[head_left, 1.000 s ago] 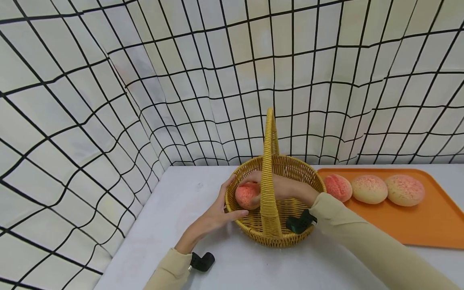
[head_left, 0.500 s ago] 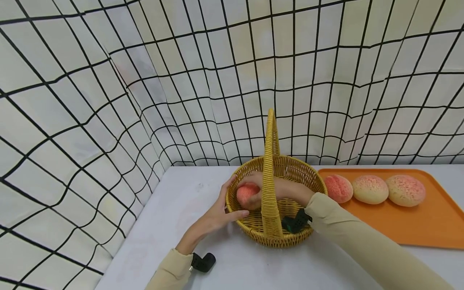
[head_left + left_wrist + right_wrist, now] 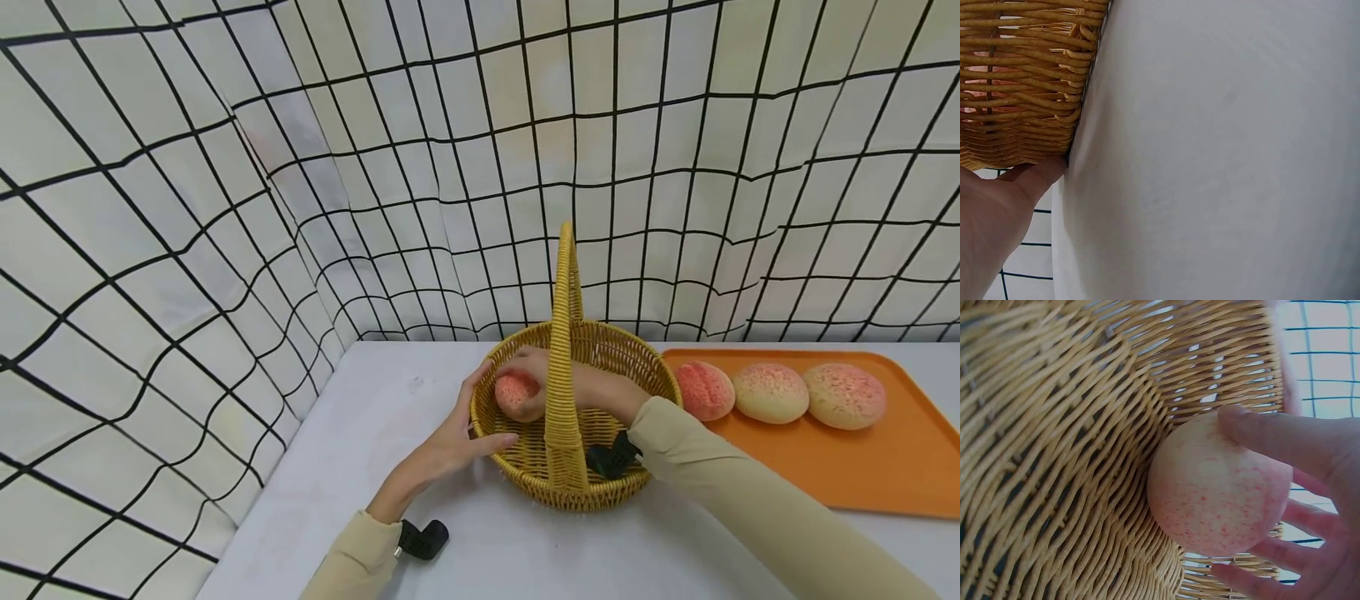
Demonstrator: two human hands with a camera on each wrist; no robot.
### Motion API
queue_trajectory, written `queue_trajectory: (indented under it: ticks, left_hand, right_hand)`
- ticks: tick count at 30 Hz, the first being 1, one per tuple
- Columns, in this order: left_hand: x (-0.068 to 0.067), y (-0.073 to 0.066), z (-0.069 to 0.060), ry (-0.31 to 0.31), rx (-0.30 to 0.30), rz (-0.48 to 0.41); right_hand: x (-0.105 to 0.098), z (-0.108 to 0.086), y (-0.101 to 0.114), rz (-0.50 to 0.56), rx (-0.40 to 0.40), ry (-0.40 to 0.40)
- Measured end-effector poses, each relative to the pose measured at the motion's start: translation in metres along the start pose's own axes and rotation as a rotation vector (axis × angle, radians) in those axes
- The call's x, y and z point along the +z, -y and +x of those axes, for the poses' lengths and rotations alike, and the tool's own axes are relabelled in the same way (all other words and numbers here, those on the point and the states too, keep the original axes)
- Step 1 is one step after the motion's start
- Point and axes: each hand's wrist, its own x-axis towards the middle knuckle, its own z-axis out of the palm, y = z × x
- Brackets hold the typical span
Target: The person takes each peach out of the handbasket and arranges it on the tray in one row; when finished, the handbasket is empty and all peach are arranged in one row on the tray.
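Observation:
A round pink-and-cream peach (image 3: 515,395) is inside the yellow wicker basket (image 3: 615,343), near its left wall. My right hand (image 3: 536,379) reaches under the basket's tall handle (image 3: 562,367) and grips the peach. In the right wrist view, the thumb lies on one side of the peach (image 3: 1216,487) and the fingers curl along the other, with the peach low against the woven bottom. My left hand (image 3: 453,433) holds the basket by its left side, thumb over the front rim, fingers around the outer wall. Part of the peach is hidden by the right hand.
An orange tray (image 3: 847,475) stands right of the basket. On it are a redder peach (image 3: 705,391) and two paler ones (image 3: 770,392) in a row. A white table (image 3: 375,392) lies beneath, with black-gridded white netting (image 3: 450,167) behind and left.
The right hand and wrist have shifted slightly left and away inside the basket, with the peach still in its grip. The left hand keeps its hold. The whole view drifts slightly.

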Motion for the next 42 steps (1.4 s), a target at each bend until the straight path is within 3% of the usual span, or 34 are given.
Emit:
queue_trajectory:
  ticks: [4,7,12,16,19,22,27,32,37,42]
  left_hand:
    - [0.000,0.000,0.001,0.009,0.015,0.007]
    - [-0.001,0.000,0.001,0.001,0.013,0.018]
    - [-0.002,0.000,0.001,0.001,0.014,0.019]
    - [0.000,-0.001,0.001,0.001,0.005,0.011]
    - [0.001,0.000,0.002,0.003,0.006,0.010]
    - [0.001,0.001,0.003,0.001,0.009,0.011]
    - [0.001,0.002,0.002,-0.016,0.008,-0.003]
    - [0.002,0.001,0.002,-0.010,0.016,-0.019]
    - [0.004,0.000,0.003,0.001,0.009,-0.030]
    - [0.003,0.000,0.003,-0.009,0.000,-0.038]
  right_hand:
    - [-0.001,0.005,0.006,-0.096,0.120,-0.003]
    - [-0.004,0.006,0.011,-0.097,0.139,-0.006]
    - [-0.009,0.005,0.014,-0.073,0.091,-0.018]
    - [-0.009,0.002,0.002,-0.049,0.018,-0.019]
    - [-0.022,-0.012,0.010,-0.034,-0.029,-0.040]
    - [-0.044,-0.032,0.031,-0.007,0.018,-0.095]
    - [-0.080,-0.078,0.044,0.063,0.205,-0.228]
    - [-0.114,-0.151,0.041,0.067,0.325,-0.356]
    - [-0.137,-0.233,0.019,-0.013,0.485,-0.509]
    - [-0.146,-0.298,-0.017,-0.125,0.685,-0.632]
